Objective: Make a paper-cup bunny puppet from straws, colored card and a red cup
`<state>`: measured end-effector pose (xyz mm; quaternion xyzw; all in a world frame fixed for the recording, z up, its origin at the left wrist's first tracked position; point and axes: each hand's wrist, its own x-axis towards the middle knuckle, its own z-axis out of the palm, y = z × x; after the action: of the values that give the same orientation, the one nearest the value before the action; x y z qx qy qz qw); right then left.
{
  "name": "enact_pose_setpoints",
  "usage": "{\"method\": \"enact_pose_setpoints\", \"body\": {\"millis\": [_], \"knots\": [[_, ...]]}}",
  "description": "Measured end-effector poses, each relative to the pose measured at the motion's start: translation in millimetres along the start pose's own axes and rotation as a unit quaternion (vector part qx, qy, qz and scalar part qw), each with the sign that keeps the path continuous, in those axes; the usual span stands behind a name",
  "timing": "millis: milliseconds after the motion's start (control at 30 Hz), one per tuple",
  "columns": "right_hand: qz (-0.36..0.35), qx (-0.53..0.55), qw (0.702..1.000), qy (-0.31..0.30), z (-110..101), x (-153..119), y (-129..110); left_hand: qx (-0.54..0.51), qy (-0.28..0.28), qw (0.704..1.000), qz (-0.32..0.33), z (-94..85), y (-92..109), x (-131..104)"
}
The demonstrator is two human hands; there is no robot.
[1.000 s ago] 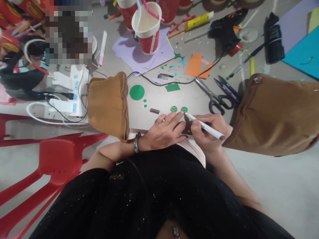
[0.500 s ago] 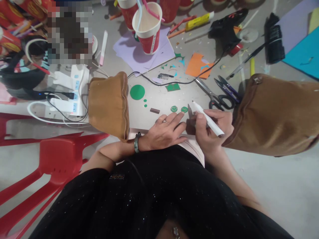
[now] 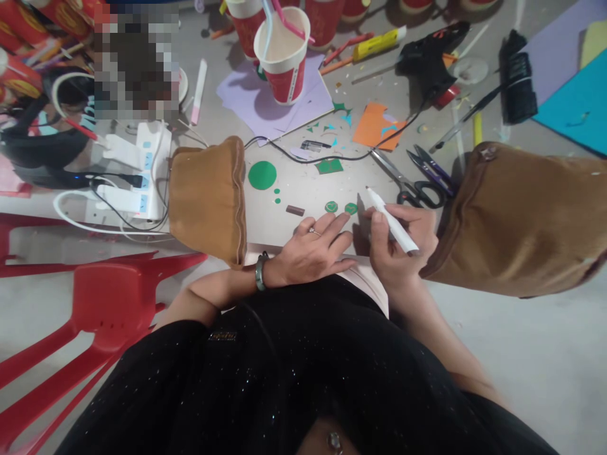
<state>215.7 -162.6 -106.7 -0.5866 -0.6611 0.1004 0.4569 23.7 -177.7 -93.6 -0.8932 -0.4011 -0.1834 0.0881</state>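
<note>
My right hand (image 3: 403, 240) grips a white marker pen (image 3: 394, 229), its tip pointing up and left above the table. My left hand (image 3: 315, 249) lies flat at the table's front edge with fingers apart. Its fingertips reach close to two small green discs (image 3: 351, 208) that bear light heart-like marks. Left of them lie a small dark brown strip (image 3: 294, 210), two tiny green dots (image 3: 277, 196) and a larger green paper circle (image 3: 262, 175). Behind these is a cut green paper scrap (image 3: 329, 166).
Brown fabric bags (image 3: 206, 202) flank the work area on both sides. Scissors (image 3: 412, 186) and purple-handled snips (image 3: 432, 169) lie at right, below a black glue gun (image 3: 434, 60). A paper cup (image 3: 283, 57) stands on purple paper (image 3: 237, 95). A black cable crosses the table; a power strip (image 3: 154, 164) sits left.
My right hand has shifted slightly left, and the marker has tilted a little more upright. My left hand and the green pieces stay where they were.
</note>
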Motion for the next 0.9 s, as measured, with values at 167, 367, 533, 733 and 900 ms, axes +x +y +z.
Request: {"method": "enact_pose_setpoints", "body": {"millis": [167, 367, 533, 733, 900], "knots": [[-0.01, -0.025, 0.999, -0.027, 0.5, -1.0, 1.5, -0.009, -0.006, 1.0, -0.002, 2.4, 0.8, 0.1], [-0.013, -0.004, 0.999, -0.052, 0.5, 0.8, 1.4, -0.007, 0.015, 1.0, 0.007, 2.0, -0.2, 1.6], [-0.027, 0.001, 0.999, -0.04, 0.1, 1.9, -0.3, -0.008, 0.027, 1.0, 0.007, 2.3, -0.6, 2.4], [-0.066, 0.066, 0.995, 0.035, 0.5, 3.3, 4.1, 0.0, 0.039, 0.999, 0.003, 3.3, -0.4, 2.3], [-0.08, 0.036, 0.996, 0.016, -1.0, 3.6, 8.0, -0.003, 0.038, 0.999, -0.002, 1.8, 0.0, 3.2]]}}
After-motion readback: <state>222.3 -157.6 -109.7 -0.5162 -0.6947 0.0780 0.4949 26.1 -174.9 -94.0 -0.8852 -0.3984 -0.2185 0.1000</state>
